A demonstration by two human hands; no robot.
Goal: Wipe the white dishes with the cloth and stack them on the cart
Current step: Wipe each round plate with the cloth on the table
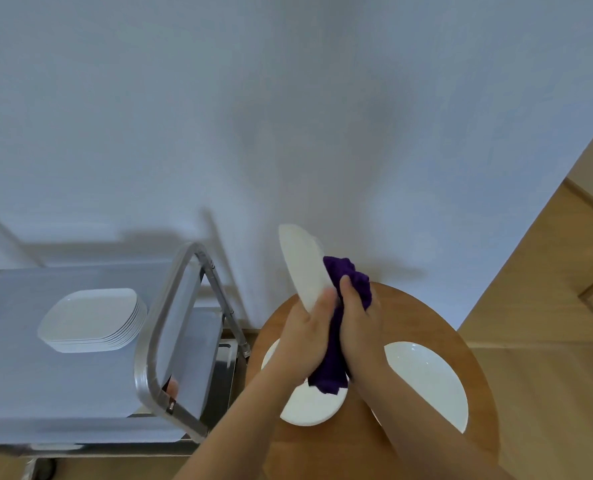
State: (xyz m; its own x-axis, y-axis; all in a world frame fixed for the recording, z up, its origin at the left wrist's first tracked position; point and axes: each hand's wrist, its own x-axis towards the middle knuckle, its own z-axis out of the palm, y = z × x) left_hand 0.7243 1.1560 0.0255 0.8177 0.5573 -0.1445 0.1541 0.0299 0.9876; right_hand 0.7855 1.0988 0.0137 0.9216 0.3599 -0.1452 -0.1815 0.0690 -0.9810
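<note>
1. The left hand (305, 327) grasps a white dish (303, 268) by its lower edge, holding it tilted up on edge above the far side of the round wooden table (364, 445). The grip looks to cover only one end, so the dish could pivot or slip if the wiping pressure grows

2. The right hand (355, 317) is clenched around a purple cloth (348, 275), pressing it against the dish's right face. A hard stroke away from the left hand's hold could lever the dish out of the fingers

3. Directly under the hands, on the table, lies a second white plate (314, 407), and another plate (430, 379) sits on the table's right side. A dropped dish would probably land on one of them and chip both

4. The hanging tail of the cloth drapes down towards the plate below; it could drag on that plate

5. The stack of white dishes (94, 320) stands on the cart (63, 393), left of the table, beyond the cart's metal handle (170, 306). Carrying the wiped dish across, its edge might knock that handle

6. The stack is already several dishes high, so a careless placement could leave it crooked
</note>
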